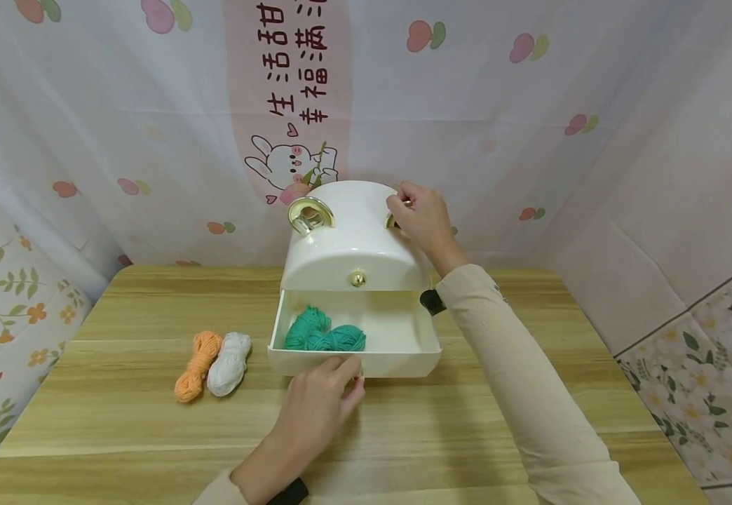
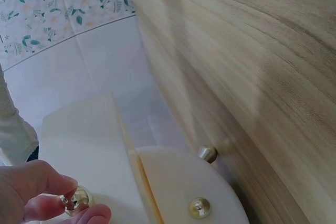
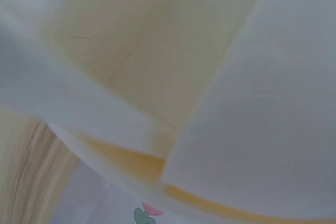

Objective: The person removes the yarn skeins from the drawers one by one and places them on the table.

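A white storage box (image 1: pixel 356 242) with a rounded top stands on the table, its lower drawer (image 1: pixel 397 365) pulled out towards me. Inside the drawer, at the left, lies bundled green yarn (image 1: pixel 334 338). My left hand (image 1: pixel 315 400) pinches the drawer's gold knob (image 2: pixel 81 199) between thumb and fingers, as the left wrist view shows. At the top right of the box, my right hand (image 1: pixel 423 217) grips a gold handle, mostly hidden by the fingers. A matching gold handle (image 1: pixel 311 212) is on the left. The right wrist view looks closely into the drawer's bare interior (image 3: pixel 142 51).
An orange yarn skein (image 1: pixel 198 366) and a white yarn skein (image 1: pixel 230 365) lie side by side on the wooden table (image 1: pixel 120 393), left of the drawer. Another gold knob (image 1: pixel 357 278) sits above the drawer. A printed curtain (image 1: pixel 467 126) hangs close behind the box.
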The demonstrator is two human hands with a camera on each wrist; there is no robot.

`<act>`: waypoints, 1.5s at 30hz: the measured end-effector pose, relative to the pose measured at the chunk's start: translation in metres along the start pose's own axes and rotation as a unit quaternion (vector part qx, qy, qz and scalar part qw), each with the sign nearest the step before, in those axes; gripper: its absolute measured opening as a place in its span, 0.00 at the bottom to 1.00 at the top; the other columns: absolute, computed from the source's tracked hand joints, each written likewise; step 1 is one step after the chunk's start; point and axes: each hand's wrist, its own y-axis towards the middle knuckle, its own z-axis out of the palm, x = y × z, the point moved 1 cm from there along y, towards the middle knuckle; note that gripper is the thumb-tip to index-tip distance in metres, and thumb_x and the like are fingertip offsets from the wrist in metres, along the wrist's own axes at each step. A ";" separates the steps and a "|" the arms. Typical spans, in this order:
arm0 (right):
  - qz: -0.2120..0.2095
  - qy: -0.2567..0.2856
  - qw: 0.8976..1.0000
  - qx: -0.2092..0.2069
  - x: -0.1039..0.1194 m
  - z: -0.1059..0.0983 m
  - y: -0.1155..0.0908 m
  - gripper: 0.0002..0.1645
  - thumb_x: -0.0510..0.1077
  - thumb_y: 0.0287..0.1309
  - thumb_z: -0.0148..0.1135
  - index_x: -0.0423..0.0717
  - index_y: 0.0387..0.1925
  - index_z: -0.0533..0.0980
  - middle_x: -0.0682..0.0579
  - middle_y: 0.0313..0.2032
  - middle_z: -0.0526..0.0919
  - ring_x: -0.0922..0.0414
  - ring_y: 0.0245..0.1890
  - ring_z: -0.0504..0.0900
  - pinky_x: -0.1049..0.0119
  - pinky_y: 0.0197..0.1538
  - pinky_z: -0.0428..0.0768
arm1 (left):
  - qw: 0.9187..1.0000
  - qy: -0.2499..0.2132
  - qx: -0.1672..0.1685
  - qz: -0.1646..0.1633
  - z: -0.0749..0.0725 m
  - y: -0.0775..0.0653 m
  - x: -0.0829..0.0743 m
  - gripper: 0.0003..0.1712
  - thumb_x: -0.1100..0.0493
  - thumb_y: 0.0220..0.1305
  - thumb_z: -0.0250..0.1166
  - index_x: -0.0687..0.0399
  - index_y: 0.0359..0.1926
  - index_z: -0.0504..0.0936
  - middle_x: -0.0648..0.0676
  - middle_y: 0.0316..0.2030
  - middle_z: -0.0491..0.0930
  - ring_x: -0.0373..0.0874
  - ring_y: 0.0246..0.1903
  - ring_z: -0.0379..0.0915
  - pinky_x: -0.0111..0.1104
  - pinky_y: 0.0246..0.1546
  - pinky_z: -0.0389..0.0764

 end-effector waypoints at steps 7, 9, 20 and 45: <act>-0.002 0.000 1.000 0.001 0.001 0.000 0.002 0.14 0.40 0.52 0.49 0.47 0.13 0.64 0.58 0.10 0.61 0.65 0.13 0.57 0.70 0.21 0.56 | 1.000 0.003 -0.001 0.003 -0.006 -0.008 -0.005 0.15 0.62 0.45 0.71 0.47 0.21 0.69 0.41 0.18 0.69 0.29 0.16 0.55 0.17 0.14 0.53; 0.003 -0.001 1.000 0.001 0.000 0.000 0.002 0.14 0.41 0.53 0.49 0.48 0.14 0.64 0.58 0.10 0.61 0.64 0.13 0.57 0.70 0.21 0.56 | 1.000 0.001 -0.002 0.001 -0.007 -0.010 -0.006 0.15 0.61 0.45 0.71 0.46 0.21 0.70 0.40 0.19 0.70 0.29 0.16 0.55 0.17 0.14 0.53; 0.007 -0.004 1.000 0.002 0.000 0.000 0.002 0.14 0.41 0.53 0.49 0.48 0.14 0.65 0.58 0.11 0.62 0.65 0.13 0.58 0.70 0.22 0.58 | 1.000 -0.009 0.022 -0.014 -0.012 -0.013 -0.010 0.14 0.60 0.49 0.71 0.47 0.24 0.71 0.41 0.18 0.70 0.29 0.17 0.57 0.19 0.16 0.56; 0.009 -0.009 1.000 0.008 0.000 0.000 0.001 0.15 0.42 0.54 0.49 0.48 0.14 0.63 0.57 0.12 0.60 0.61 0.15 0.58 0.69 0.24 0.58 | 0.964 -0.148 0.195 -0.104 -0.048 0.051 0.038 0.10 0.62 0.55 0.65 0.51 0.40 0.81 0.50 0.36 0.82 0.40 0.34 0.77 0.33 0.35 0.77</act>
